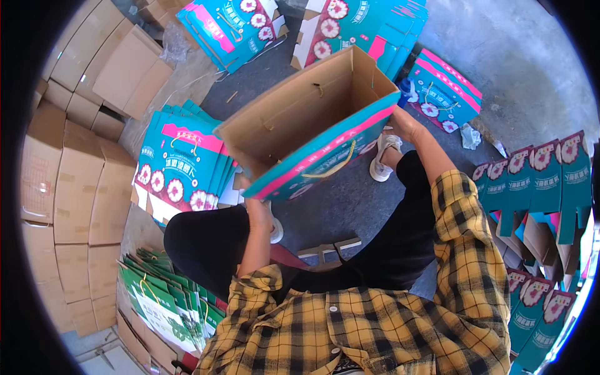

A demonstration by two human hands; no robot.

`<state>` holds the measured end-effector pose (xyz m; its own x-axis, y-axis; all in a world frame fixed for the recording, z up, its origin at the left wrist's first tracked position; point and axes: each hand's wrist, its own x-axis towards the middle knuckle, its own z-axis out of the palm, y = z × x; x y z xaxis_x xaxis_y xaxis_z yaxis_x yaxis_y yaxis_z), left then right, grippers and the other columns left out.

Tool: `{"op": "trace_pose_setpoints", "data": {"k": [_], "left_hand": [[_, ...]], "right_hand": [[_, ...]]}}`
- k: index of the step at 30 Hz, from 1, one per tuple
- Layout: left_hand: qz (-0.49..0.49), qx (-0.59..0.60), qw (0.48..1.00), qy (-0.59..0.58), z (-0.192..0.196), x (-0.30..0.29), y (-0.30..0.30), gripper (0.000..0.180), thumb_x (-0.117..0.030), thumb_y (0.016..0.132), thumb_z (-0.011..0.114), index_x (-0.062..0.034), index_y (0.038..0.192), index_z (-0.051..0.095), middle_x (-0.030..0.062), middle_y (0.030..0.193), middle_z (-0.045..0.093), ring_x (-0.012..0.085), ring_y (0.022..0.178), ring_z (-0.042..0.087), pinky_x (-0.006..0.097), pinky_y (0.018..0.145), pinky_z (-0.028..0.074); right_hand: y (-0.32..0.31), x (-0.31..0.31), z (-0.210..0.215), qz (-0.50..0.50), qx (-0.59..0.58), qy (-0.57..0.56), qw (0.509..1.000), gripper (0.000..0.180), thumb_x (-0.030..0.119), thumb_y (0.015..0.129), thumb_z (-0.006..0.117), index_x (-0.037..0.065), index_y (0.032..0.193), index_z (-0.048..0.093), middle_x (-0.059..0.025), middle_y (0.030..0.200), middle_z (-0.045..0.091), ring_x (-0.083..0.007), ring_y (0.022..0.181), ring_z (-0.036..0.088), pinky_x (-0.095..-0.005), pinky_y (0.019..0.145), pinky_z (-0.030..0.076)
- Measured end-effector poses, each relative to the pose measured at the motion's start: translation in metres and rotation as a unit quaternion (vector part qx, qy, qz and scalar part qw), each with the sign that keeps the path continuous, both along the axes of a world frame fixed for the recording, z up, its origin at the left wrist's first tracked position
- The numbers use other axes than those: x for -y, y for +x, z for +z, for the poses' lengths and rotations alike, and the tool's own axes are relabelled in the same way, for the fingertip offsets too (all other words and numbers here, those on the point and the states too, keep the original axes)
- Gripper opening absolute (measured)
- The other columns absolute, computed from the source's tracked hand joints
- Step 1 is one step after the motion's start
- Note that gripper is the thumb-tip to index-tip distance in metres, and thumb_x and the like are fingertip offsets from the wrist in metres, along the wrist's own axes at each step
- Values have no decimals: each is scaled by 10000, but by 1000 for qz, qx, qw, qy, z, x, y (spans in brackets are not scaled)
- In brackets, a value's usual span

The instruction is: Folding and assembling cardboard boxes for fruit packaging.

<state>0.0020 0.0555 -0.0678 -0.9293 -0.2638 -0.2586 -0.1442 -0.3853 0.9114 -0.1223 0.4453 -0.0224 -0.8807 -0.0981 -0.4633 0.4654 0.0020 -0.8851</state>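
Note:
I hold a large teal cardboard carton (340,147) in the air between my knees, its top open toward me. A pink band runs along its upper edge, and a yellow cord handle (331,167) hangs on the near side. Inside, bare brown cardboard shows, with small cord ends poking through the far wall. My left hand (259,215) grips the carton at its lower left corner, the fingers mostly hidden beneath it. At the right end, my right hand (405,125) is closed on the carton, its fingertips partly behind the side.
Flat teal cartons (181,162) lie fanned at the left, with green cartons (164,306) nearer. More teal cartons (362,31) and a standing one (445,90) are ahead. Brown boxes (75,181) stack along the left; folded cartons (537,181) line the right. A blue bottle (406,90) stands beside the carton.

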Motion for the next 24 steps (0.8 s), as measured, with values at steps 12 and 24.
{"op": "trace_pose_setpoints", "data": {"k": [12,24], "left_hand": [[-108,-14,895,-433,-32,-6,26,489,-347,963,464,40,1259,507,237,1307,439,347,1263,392,395,1069,282],[-214,38,897,-384,-18,-5,21,658,-577,905,473,48,1063,608,246,1046,582,323,1029,549,370,925,397]], "right_hand": [[-17,-19,2,99,21,86,991,449,462,843,633,90,1095,638,-30,1005,619,-145,901,577,-322,789,459],[4,53,5,358,-178,545,737,435,400,761,663,57,1028,687,-164,1056,665,-315,1012,629,-419,859,497]]}}
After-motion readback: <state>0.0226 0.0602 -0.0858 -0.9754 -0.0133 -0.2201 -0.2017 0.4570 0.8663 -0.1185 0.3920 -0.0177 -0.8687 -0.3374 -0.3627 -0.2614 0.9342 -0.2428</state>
